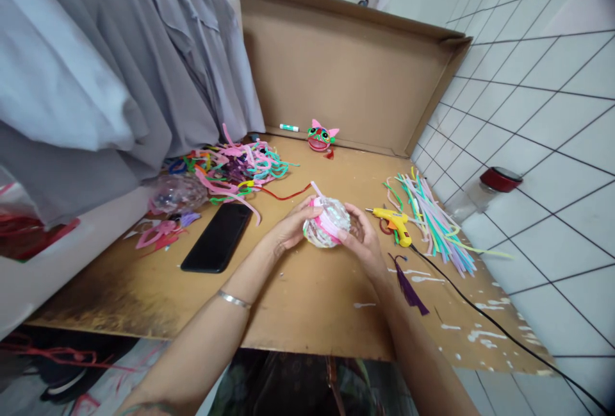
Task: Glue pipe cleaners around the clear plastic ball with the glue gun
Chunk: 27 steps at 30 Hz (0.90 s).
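Between both hands, above the middle of the table, is a round craft ball made of white and pink fuzzy strands, with a light pink stem sticking out at its top left. My left hand grips its left side, thumb laid across the pink band. On the other side my right hand holds it with thumb at the lower right and fingers curled behind. To the right, a yellow glue gun lies with its nozzle pointing toward my right hand. A black phone rests left of my left forearm.
Bundled pastel pipe cleaners lie at right, near a purple tassel and a black cord. A tangled pipe-cleaner heap sits back left. A finished-looking animal-face ornament and a glue stick stand by the cardboard wall.
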Each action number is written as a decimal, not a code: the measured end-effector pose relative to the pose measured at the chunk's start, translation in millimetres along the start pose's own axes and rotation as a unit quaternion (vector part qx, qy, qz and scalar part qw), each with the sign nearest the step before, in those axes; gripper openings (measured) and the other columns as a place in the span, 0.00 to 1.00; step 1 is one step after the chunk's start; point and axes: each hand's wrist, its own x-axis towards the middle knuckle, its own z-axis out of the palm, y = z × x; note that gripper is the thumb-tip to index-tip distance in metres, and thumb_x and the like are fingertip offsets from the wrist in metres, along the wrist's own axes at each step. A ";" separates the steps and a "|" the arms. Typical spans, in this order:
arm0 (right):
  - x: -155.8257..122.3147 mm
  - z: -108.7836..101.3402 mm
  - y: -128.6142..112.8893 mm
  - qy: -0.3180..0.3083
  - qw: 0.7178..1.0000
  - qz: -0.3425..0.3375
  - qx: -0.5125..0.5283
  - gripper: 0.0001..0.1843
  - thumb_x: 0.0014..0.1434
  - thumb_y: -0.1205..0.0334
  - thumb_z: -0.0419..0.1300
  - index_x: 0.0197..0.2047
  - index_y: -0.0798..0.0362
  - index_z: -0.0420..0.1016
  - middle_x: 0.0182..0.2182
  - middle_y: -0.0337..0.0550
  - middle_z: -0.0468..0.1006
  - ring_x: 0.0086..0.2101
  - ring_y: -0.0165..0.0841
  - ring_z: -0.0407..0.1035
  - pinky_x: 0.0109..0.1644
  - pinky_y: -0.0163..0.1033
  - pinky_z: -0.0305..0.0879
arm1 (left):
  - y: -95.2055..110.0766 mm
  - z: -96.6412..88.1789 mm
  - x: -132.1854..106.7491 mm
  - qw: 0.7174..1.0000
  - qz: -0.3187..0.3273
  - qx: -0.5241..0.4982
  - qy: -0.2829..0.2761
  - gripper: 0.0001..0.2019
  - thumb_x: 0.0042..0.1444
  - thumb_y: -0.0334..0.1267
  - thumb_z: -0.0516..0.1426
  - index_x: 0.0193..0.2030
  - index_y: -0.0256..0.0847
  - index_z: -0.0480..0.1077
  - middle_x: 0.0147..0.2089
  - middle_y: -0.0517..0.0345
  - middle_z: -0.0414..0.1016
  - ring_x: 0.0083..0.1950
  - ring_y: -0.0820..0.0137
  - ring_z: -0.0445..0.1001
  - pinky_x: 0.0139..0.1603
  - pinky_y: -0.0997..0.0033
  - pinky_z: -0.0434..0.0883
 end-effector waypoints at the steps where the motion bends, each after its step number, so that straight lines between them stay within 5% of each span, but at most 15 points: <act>1: -0.1 0.6 -0.4 0.002 1.000 0.005 0.009 0.34 0.55 0.47 0.65 0.61 0.49 0.64 0.59 0.51 0.70 0.57 0.44 0.67 0.60 0.51 0.67 | -0.4 -0.2 0.4 1.000 -0.002 -0.001 0.001 0.28 0.36 0.45 0.71 0.44 0.36 0.71 0.44 0.49 0.78 0.43 0.64 0.76 0.47 0.66 0.71; 14: 0.8 8.3 9.3 0.075 0.996 0.046 0.021 0.39 0.49 0.49 0.69 0.61 0.51 0.63 0.58 0.54 0.70 0.57 0.45 0.68 0.61 0.52 0.66 | -11.7 10.3 0.5 0.991 0.031 0.108 0.073 0.32 0.33 0.41 0.71 0.47 0.38 0.66 0.39 0.58 0.75 0.39 0.69 0.73 0.44 0.70 0.69; 20: 1.7 6.9 9.6 0.061 0.997 0.040 0.012 0.38 0.52 0.49 0.66 0.62 0.51 0.62 0.58 0.54 0.70 0.57 0.44 0.68 0.60 0.50 0.67 | -9.5 12.2 -0.1 0.990 0.028 0.109 0.090 0.32 0.34 0.41 0.70 0.47 0.38 0.67 0.40 0.57 0.76 0.40 0.67 0.75 0.43 0.69 0.70; 23: -0.2 4.7 4.5 0.091 0.992 -0.014 -0.086 0.31 0.55 0.51 0.63 0.60 0.50 0.65 0.57 0.52 0.71 0.57 0.44 0.67 0.59 0.52 0.66 | -5.9 11.5 0.7 0.988 0.022 0.104 0.108 0.31 0.34 0.42 0.70 0.47 0.38 0.67 0.39 0.58 0.76 0.40 0.67 0.75 0.44 0.68 0.70; 27: -4.1 3.2 -6.0 0.152 0.940 -0.154 -0.263 0.13 0.59 0.58 0.60 0.47 0.48 0.74 0.43 0.47 0.77 0.47 0.41 0.71 0.54 0.52 0.67 | -2.2 9.6 2.2 0.987 0.018 0.102 0.127 0.30 0.33 0.42 0.70 0.45 0.38 0.67 0.38 0.58 0.77 0.37 0.68 0.76 0.44 0.67 0.71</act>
